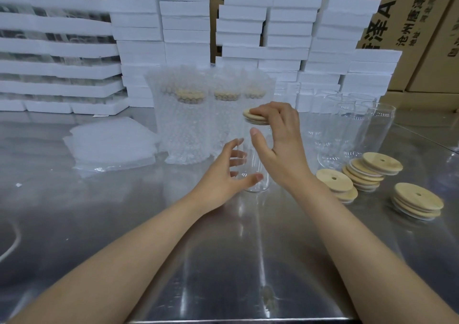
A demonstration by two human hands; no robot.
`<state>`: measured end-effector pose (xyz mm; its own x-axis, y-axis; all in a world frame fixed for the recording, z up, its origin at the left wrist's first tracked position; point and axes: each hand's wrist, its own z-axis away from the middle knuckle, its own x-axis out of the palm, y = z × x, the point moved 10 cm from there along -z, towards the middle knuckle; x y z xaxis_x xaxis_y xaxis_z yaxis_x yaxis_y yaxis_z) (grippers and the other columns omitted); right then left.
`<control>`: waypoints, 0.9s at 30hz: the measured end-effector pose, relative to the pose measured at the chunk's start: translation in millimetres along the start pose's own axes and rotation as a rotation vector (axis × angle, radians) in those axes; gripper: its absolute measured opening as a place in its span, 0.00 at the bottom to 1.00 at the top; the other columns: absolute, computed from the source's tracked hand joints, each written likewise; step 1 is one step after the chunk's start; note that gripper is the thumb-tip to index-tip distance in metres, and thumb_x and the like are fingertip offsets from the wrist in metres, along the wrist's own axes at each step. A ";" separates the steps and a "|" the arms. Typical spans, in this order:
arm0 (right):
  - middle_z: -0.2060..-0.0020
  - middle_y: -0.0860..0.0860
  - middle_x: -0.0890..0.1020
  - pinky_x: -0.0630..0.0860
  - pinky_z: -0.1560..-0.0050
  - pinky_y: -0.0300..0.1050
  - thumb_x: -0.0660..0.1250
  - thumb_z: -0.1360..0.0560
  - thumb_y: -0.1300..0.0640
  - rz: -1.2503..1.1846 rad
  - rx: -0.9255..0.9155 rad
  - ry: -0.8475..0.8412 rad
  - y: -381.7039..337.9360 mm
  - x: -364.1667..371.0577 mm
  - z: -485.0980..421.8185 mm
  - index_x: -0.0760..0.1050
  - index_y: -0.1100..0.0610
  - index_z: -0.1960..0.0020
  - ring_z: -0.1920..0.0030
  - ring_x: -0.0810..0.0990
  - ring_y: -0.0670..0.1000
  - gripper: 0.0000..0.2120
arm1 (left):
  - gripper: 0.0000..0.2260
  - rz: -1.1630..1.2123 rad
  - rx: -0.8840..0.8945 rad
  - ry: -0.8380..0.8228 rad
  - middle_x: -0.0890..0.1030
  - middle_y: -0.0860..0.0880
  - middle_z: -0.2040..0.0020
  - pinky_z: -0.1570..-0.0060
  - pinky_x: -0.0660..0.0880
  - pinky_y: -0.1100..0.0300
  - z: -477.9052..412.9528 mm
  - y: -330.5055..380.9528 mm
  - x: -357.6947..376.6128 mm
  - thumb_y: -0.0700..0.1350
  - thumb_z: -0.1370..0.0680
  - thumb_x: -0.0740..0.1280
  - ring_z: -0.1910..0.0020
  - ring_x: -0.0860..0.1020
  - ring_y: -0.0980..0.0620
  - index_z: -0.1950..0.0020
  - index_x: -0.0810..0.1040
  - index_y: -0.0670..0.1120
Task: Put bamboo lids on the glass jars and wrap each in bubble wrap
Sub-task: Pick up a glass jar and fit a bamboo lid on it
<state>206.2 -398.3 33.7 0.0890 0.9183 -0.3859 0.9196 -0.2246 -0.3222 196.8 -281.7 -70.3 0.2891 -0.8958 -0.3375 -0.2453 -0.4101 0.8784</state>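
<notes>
Seating the bamboo lid (252, 118) squarely is the step in hand, I judge. It lies tilted under the right grip (280, 135), at the mouth of the glass jar (258, 184), which stands on the desk (223, 261) directly below that grip. To do it well, level the lid over the rim first, then press straight down with even force while the left grip (223, 174) holds the jar firm on the smooth metal. A skewed push could jam the lid or tip the jar.

The right grip is not clenched: its fingers lie across the lid's top, and the thumb sticks out free just below the lid's edge. Its wrist is raised, with the forearm rising from the near right. The left grip grasps the jar low down, thumb across the near side and fingers showing through the glass, forearm low over the desk. Wrapped jars (183, 125) stand just beyond the left grip. Spare lids (372, 167) lie to the right of the right grip.
</notes>
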 end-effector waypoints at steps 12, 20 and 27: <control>0.32 0.53 0.60 0.65 0.29 0.46 0.67 0.24 0.57 -0.223 0.054 0.052 21.8 6.9 17.0 0.64 0.54 0.30 0.29 0.63 0.48 0.24 | 0.12 -0.491 -0.001 0.759 0.80 0.40 0.58 0.55 0.74 0.46 15.2 14.1 -140.4 0.47 0.20 0.58 0.55 0.78 0.39 0.55 0.76 0.40; 0.30 0.47 0.54 0.69 0.34 0.42 0.65 0.25 0.48 -0.329 0.258 -0.077 41.1 23.8 22.8 0.47 0.44 0.26 0.33 0.68 0.45 0.35 | 0.12 -1.126 -0.486 0.623 0.75 0.36 0.42 0.43 0.65 0.48 27.9 -47.5 -202.8 0.39 0.21 0.59 0.40 0.69 0.37 0.42 0.76 0.36; 0.31 0.44 0.58 0.69 0.32 0.45 0.67 0.25 0.48 -0.383 0.296 -0.093 43.2 25.2 22.7 0.50 0.40 0.29 0.33 0.69 0.46 0.33 | 0.10 -1.168 -0.401 0.795 0.79 0.39 0.52 0.52 0.61 0.50 34.9 -14.3 -214.2 0.37 0.22 0.60 0.50 0.75 0.38 0.51 0.82 0.42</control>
<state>239.4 -392.3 -9.6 -0.2814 0.9230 -0.2626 0.7303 0.0285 -0.6826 106.1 -89.9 -22.4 0.5931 0.2866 -0.7524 0.7101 -0.6267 0.3210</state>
